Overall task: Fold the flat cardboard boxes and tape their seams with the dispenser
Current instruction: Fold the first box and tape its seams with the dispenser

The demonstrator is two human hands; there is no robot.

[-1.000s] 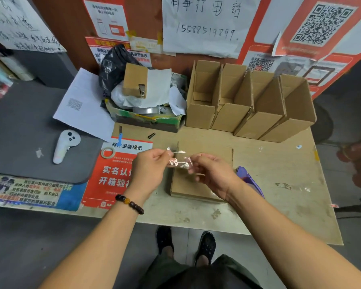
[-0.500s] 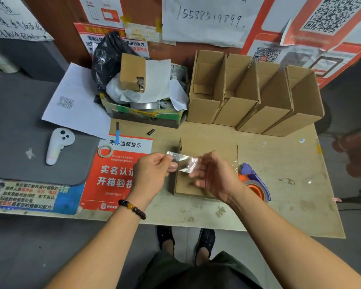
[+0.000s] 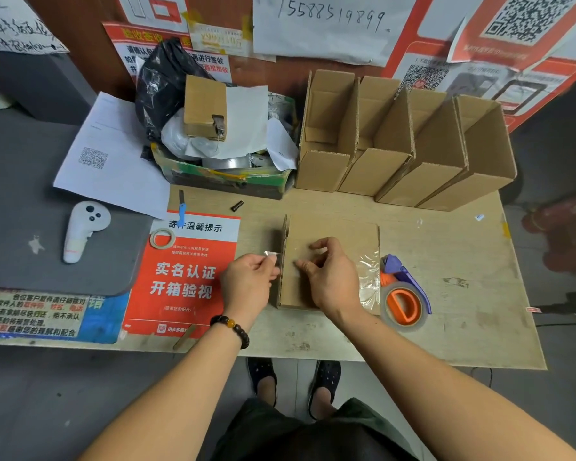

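Taking the folded box (image 3: 330, 241) at the middle of the table (image 3: 453, 261) as the mark: farthest to its left, a white handheld controller (image 3: 82, 229) lies on a grey mat (image 3: 30, 194), with a white sheet bearing a QR code (image 3: 110, 158) behind it. Nearer the box, a red notice (image 3: 185, 274) lies flat on the table, a small roll of tape (image 3: 162, 237) resting at its upper left corner. Behind the notice and to the box's rear left stands an open carton of clutter (image 3: 223, 176), with a black bag (image 3: 165, 84) and a small cardboard packet (image 3: 204, 106) on top.

The left hand (image 3: 248, 284), a bead bracelet (image 3: 231, 329) on its wrist, sits just beside the box's left edge; its grip is closed on one end of a strip of clear tape (image 3: 272, 256), pinched between thumb and fingers. The strip runs onto the box's top face. The right hand (image 3: 330, 277) rests on the box, its fingers curled with the tips pressing down where the tape lies; whether they pinch the strip cannot be told.

Just to the right of the box, touching a patch of clear film at its edge, lies the tape dispenser (image 3: 404, 299), purple-handled with an orange core. Behind the box, to the rear right, four folded boxes (image 3: 403, 144) stand in a row against the wall, open tops upward.
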